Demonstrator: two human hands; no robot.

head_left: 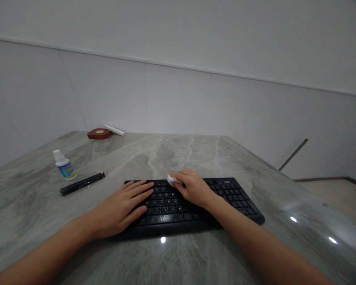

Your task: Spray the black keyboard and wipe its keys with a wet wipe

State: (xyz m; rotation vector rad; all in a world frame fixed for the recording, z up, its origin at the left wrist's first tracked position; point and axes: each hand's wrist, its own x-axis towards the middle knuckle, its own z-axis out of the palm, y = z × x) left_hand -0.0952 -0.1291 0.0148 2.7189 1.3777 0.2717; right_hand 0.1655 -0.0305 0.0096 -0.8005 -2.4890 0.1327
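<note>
A black keyboard (166, 219) with a number pad at its right end lies on the grey marbled table. My left hand (123, 208) rests flat over the keyboard's left end, fingers stretched out and apart. Between the thumb and fingers of my right hand (192, 188) is a small white wad (171, 180), perhaps tissue or cloth; its exact kind is unclear. That hand holds it against the upper rows of keys, near the keyboard's back edge. The keys under both hands are hidden.
Left of the keyboard stands a white bottle (64, 166) with a blue and yellow label. Beside it lies a long dark pen-like object (82, 183). At the table's (178, 154) back left are a reddish-brown case (99, 133) and a thin white strip (115, 130), near the white wall.
</note>
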